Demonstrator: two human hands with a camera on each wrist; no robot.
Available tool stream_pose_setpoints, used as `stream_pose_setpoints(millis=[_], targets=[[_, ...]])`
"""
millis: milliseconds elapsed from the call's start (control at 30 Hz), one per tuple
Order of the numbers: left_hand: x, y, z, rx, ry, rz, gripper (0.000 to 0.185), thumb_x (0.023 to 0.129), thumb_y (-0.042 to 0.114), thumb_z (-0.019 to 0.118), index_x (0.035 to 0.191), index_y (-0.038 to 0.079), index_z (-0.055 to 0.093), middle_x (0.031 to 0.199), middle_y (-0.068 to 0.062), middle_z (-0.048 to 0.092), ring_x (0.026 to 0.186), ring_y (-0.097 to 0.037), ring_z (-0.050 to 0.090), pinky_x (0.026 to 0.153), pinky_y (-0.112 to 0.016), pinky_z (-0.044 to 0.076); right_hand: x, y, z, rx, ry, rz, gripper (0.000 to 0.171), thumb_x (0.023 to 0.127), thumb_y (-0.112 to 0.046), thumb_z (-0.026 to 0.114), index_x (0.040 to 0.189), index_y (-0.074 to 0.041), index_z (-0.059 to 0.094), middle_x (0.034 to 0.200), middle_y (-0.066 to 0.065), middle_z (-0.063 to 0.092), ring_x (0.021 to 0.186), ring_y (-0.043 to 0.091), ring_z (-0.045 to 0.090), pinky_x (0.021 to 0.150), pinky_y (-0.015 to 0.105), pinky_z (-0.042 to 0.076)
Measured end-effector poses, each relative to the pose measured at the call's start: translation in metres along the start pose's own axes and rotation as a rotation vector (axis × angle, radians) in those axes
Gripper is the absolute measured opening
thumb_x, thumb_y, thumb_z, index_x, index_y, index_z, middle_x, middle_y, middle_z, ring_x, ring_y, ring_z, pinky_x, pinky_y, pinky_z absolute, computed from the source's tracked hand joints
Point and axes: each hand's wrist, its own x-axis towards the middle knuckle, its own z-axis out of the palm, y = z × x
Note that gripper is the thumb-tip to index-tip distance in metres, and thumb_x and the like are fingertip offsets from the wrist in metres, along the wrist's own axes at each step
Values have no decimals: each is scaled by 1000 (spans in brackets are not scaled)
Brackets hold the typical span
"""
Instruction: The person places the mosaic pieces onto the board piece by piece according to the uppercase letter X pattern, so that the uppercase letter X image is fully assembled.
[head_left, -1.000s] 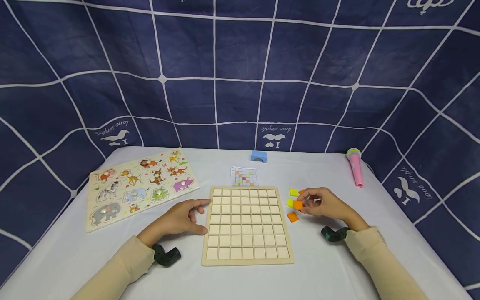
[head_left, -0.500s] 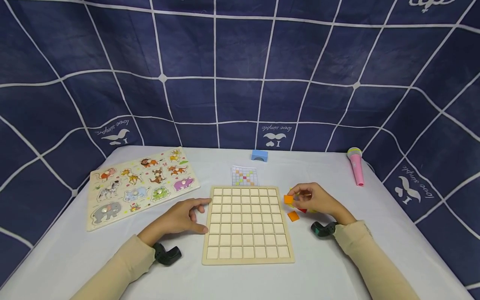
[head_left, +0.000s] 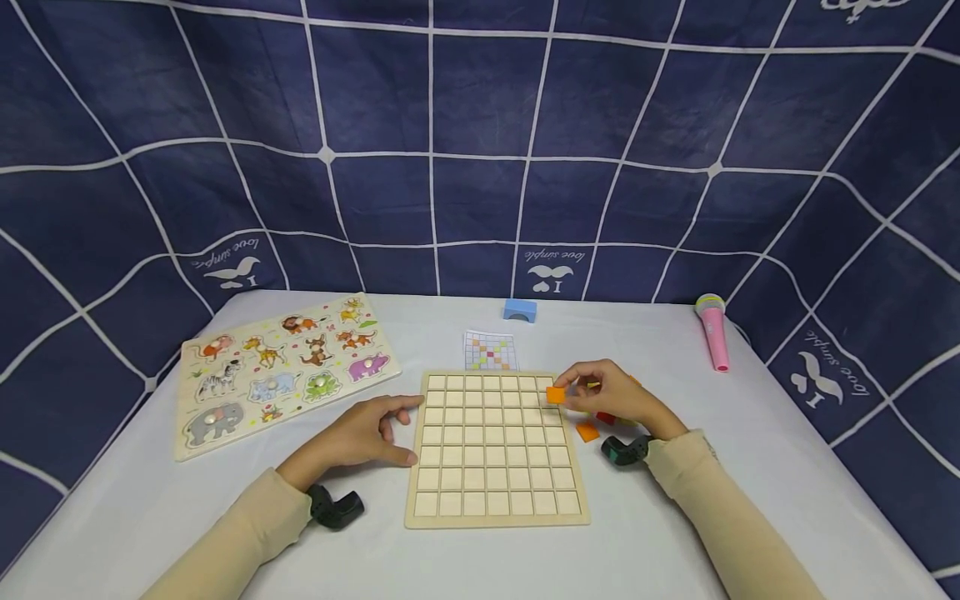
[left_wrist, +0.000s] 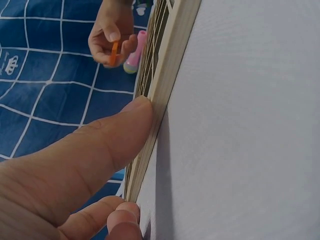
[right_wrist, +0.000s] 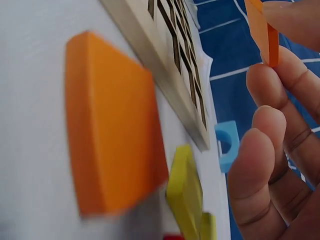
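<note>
My right hand pinches a small orange square tile between thumb and fingers, over the upper right part of the wooden grid board. In the right wrist view the held tile stands on edge, raised off the table. My left hand rests at the board's left side, thumb and forefinger spread along its edge. The left wrist view has that thumb against the board's rim. Beside the board lie another orange tile, a red tile and yellow tiles, partly hidden by my right hand.
A printed colour-grid card lies beyond the board, with a blue arch block behind it. An animal knob puzzle sits at left, a pink toy microphone at far right. Dark blue cloth hangs behind the table.
My right hand has moved left with the orange tile, from the loose tiles to over the board's right edge. My left hand has stayed at the board's left edge.
</note>
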Motion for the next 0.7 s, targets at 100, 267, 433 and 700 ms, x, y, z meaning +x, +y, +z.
stream_pose_setpoints(millis=[100, 267, 433, 700], targets=[[0, -1, 0, 2, 0, -1, 89, 75, 17, 100, 152, -4, 58, 110, -5, 60, 77, -16, 54, 66, -26, 44, 5, -1, 4, -2, 1, -8, 22, 92, 4, 80, 113, 4, 79, 86, 5, 68, 64, 11, 48, 66, 24, 43], [1, -1, 0, 2, -1, -4, 90, 75, 17, 99, 152, -4, 58, 110, -5, 60, 77, -16, 54, 66, -26, 44, 12, -4, 10, -10, -11, -49, 22, 91, 6, 80, 113, 5, 79, 101, 14, 75, 66, 11, 49, 66, 25, 45], [1, -1, 0, 7, -2, -2, 89, 75, 18, 99, 152, -4, 58, 110, -4, 60, 77, -16, 54, 66, -26, 45, 21, -7, 16, -33, -32, -52, 21, 92, 5, 80, 112, 5, 79, 99, 13, 75, 66, 11, 50, 69, 25, 46], [0, -1, -1, 3, -5, 0, 89, 75, 18, 99, 152, -4, 58, 110, -4, 60, 77, -16, 54, 66, -26, 45, 36, -18, 26, -63, -64, -34, 21, 92, 3, 81, 113, 5, 79, 102, 12, 75, 71, 10, 52, 72, 26, 46]])
